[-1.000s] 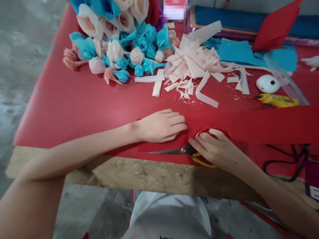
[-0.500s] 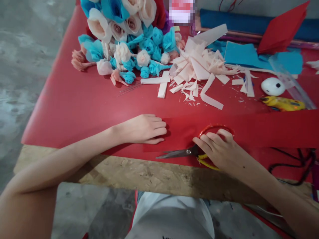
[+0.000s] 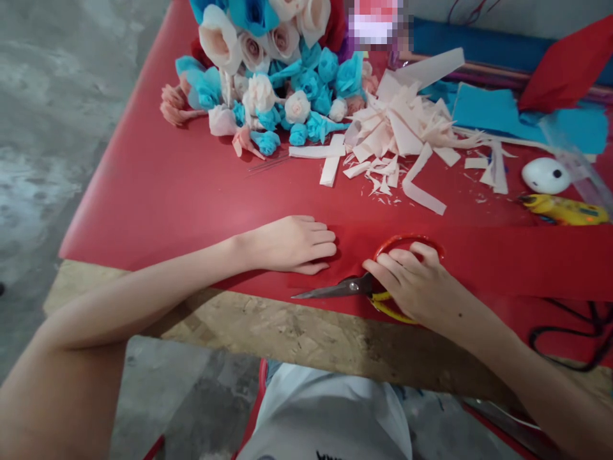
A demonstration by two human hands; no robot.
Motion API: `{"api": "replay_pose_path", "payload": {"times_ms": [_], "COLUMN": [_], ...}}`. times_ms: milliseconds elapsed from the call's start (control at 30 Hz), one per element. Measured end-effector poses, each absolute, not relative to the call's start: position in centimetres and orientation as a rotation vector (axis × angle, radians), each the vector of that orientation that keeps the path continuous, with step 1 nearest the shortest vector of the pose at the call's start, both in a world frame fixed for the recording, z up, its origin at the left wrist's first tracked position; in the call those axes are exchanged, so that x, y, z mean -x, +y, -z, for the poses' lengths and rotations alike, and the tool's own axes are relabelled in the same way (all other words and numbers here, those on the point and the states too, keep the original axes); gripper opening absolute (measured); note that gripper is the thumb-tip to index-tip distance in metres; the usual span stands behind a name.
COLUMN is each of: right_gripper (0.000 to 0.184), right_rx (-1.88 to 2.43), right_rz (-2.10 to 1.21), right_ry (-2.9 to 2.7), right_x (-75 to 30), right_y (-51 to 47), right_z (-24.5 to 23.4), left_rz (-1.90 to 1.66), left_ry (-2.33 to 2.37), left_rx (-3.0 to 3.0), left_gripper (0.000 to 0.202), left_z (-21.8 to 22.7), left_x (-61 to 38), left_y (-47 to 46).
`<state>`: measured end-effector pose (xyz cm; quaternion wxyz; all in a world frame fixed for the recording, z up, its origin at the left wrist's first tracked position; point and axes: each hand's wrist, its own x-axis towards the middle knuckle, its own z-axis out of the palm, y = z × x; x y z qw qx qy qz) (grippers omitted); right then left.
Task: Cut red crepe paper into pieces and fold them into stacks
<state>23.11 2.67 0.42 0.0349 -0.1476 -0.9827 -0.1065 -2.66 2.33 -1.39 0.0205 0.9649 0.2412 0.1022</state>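
Note:
My left hand (image 3: 309,246) lies palm down with its fingers stretched out. It presses on the left end of a long red paper strip (image 3: 517,259), which runs right across the table to the picture's edge. My right hand (image 3: 412,275) grips a pair of scissors (image 3: 354,286) with dark blades and a red and yellow handle. Pointing left, the blades rest by the strip's near edge, just below my left fingers, and look closed. Under my right hand part of the handle is hidden.
Paper flowers (image 3: 258,96) in blue, white and pink cover the back left. Pale paper scraps (image 3: 402,121) lie behind my hands. To the right are a white round object (image 3: 546,176), a yellow glue gun (image 3: 565,209) and a black cable (image 3: 569,329). The wooden table edge (image 3: 287,332) runs nearest me.
The camera view has shifted, moving the table things rightward in the picture. My right hand and the scissors have moved left, closer to my left hand, which stays flat on the strip.

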Motion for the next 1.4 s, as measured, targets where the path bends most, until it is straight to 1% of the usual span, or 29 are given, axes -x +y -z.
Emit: {"api": "replay_pose_path", "payload": {"times_ms": [167,400,533,633,933,1100,1300,1400], "right_gripper": [0.025,0.026,0.027,0.029,0.025,0.022,0.029,0.030], "right_rx": [0.357,0.267,0.400,0.478,0.453,0.347,0.241,0.311], "right_rz": [0.363,0.342,0.425,0.415,0.375,0.413,0.326,0.291], "right_ry": [-2.990,-3.005,-3.001,-3.022,-2.999,-3.022,-2.981,-2.945], "right_x": [-22.8,-23.1,-23.2,-23.1,-21.5,-21.5,-22.2,-23.3], "right_y": [3.2,3.0,2.5,2.0,1.6,1.8,1.1,0.6], "right_z": [-0.5,-1.0,-1.3,-1.2,-0.6,-1.0,-1.6,-2.1], "left_rz": [-0.315,-0.296,-0.293,-0.290,-0.294,-0.277,-0.323,-0.319], "left_ry": [0.742,0.742,0.749,0.749,0.750,0.752,0.754,0.762], "left_rx": [-2.990,-3.005,-3.000,-2.993,-2.986,-2.983,-2.981,-2.979], "left_gripper": [0.021,0.022,0.022,0.023,0.022,0.023,0.023,0.024], "left_z": [1.5,1.6,1.6,1.6,1.5,1.6,1.4,1.3], "left_x": [2.7,2.7,2.7,2.7,2.7,2.7,2.6,2.6], "left_y": [2.4,2.4,2.4,2.4,2.3,2.4,2.3,2.3]}}
